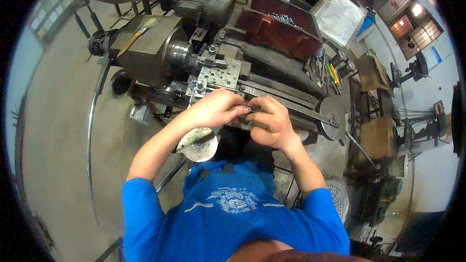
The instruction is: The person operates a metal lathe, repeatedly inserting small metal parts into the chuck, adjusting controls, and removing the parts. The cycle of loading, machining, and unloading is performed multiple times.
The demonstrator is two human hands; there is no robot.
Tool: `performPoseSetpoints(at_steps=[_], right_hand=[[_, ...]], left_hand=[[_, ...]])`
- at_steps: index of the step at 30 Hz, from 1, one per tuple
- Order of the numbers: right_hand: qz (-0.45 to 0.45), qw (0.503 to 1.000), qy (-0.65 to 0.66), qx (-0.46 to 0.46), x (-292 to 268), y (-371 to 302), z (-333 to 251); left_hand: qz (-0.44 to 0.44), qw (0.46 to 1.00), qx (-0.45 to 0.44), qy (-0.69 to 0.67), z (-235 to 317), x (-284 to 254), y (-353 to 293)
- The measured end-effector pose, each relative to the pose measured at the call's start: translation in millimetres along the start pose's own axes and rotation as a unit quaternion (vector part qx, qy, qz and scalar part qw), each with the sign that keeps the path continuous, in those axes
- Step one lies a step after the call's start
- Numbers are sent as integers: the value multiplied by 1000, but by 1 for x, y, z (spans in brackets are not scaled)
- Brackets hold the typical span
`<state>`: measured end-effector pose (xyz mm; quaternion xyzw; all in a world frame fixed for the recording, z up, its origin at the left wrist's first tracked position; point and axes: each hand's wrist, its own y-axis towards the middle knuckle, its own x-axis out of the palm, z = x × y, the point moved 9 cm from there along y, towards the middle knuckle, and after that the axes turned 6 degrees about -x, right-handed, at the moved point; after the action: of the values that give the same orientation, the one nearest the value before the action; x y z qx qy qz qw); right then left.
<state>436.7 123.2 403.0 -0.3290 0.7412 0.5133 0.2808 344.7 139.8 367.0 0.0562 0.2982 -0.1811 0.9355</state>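
Note:
My left hand (pixel 218 108) and my right hand (pixel 272 122) meet in front of the bed of a small lathe. Between their fingertips is a small grey metal piece (pixel 250 110), pinched from both sides and mostly covered by the fingers; its exact kind is too small to tell. Just beyond my left hand lies the lathe's metal carriage (pixel 221 73), a drilled plate with bolts standing on it. The chuck end (pixel 178 52) is at its left. A round handwheel (pixel 198 145) sits below my left forearm.
Behind the lathe stands a dark red box (pixel 279 26) holding small metal parts. A motor (pixel 206 7) is at the back left, and a brush (pixel 132 41) rests on the headstock. Hand tools (pixel 323 73) lie to the right. A long rod (pixel 91 131) is at the left.

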Motion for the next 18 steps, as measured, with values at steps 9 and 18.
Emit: performPoseSetpoints(at_steps=[9, 18], right_hand=[[-44, 995, -9, -89, 7, 36, -18], [-105, 983, -6, -151, 32, 80, -32]], left_hand=[[-49, 978, -48, -198, -21, -19, -14], [4, 984, -69, -163, -33, -62, -44]])
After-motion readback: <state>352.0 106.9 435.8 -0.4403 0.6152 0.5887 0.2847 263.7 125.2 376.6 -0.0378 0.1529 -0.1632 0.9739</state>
